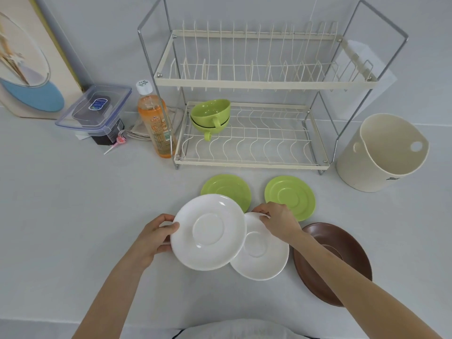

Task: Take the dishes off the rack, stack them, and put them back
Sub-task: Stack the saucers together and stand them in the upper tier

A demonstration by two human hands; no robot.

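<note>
My left hand (pixel 156 237) grips the left rim of a white saucer (pixel 208 232), held above the table and overlapping a second white saucer (pixel 263 253). My right hand (pixel 277 220) pinches the far rim of that second saucer. Two green saucers (pixel 226 189) (pixel 291 196) lie flat behind them. A brown plate (pixel 342 272) sits to the right, partly under my right forearm. Two stacked green cups (pixel 210 116) stand at the left of the lower shelf of the wire dish rack (pixel 252 163). The upper shelf holds no dishes.
An orange bottle (pixel 155 123) stands just left of the rack, with a lidded plastic container (pixel 97 111) further left. A cream bucket (pixel 381 152) stands to the rack's right. A picture board (pixel 27 57) leans on the wall at far left.
</note>
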